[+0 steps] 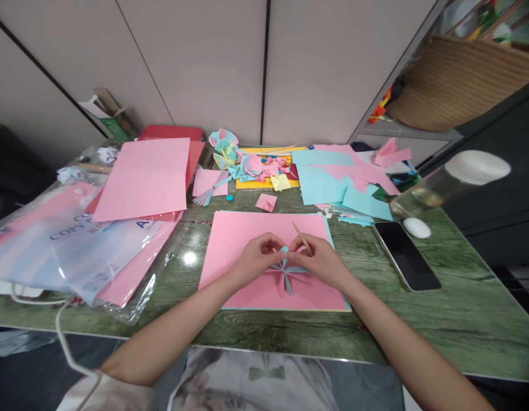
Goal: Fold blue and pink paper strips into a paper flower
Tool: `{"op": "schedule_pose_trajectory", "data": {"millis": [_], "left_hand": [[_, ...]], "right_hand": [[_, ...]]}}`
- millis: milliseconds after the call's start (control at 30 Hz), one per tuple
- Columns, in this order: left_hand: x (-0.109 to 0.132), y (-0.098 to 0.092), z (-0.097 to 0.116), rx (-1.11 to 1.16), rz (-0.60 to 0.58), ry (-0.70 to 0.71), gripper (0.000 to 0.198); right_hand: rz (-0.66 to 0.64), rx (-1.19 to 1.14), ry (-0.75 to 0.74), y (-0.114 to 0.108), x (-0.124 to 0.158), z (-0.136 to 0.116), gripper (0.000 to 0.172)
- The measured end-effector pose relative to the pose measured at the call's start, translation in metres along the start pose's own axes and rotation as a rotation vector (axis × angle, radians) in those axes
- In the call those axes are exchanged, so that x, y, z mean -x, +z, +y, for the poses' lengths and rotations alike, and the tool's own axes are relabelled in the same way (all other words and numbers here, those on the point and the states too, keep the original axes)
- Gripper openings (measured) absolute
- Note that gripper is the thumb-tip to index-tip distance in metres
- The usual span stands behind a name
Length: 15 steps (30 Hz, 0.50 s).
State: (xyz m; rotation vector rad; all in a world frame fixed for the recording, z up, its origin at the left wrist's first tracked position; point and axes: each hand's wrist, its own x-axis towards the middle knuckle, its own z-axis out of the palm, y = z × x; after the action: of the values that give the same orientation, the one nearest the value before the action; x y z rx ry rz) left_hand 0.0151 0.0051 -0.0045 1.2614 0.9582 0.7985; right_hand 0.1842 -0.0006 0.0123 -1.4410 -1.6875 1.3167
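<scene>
Between my hands is a folded paper flower [285, 273] with pink and light-blue petals spread toward me. My left hand [261, 258] pinches its far blue tip from the left. From the right, my right hand [318, 260] pinches the same part, and a thin wooden stick [302, 237] is tucked between its fingers, pointing up and away. Beneath both hands lies a stack of pink paper [239, 240] with blue sheet edges showing. A small folded pink square [266, 202] rests just beyond the stack.
Finished paper flowers [225, 149] and a yellow tray [243, 184] of small coloured pieces stand at the back. Blue paper scraps [320, 184], a phone [405, 256], a white oval object [417, 228] and a bottle [444, 182] are right. Plastic-wrapped paper [76, 240] covers the left.
</scene>
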Motion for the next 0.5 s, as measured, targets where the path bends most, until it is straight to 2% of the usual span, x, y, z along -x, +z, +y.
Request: {"op": "schedule_pose_trajectory", "data": {"millis": [267, 333, 500], "left_hand": [[0.0001, 0.0085, -0.0072, -0.065, 0.187, 0.089, 0.02], [-0.0011, 0.0066, -0.0076, -0.032, 0.165, 0.074, 0.021], [-0.0026, -0.0006, -0.0055, 0.105, -0.011, -0.011, 0.025]], "right_hand": [[0.036, 0.011, -0.006, 0.0015, -0.0053, 0.005, 0.012], [0.036, -0.011, -0.01, 0.0016, -0.0066, 0.0062, 0.013], [0.049, 0.014, -0.038, 0.0016, -0.0072, 0.0102, 0.016]]}}
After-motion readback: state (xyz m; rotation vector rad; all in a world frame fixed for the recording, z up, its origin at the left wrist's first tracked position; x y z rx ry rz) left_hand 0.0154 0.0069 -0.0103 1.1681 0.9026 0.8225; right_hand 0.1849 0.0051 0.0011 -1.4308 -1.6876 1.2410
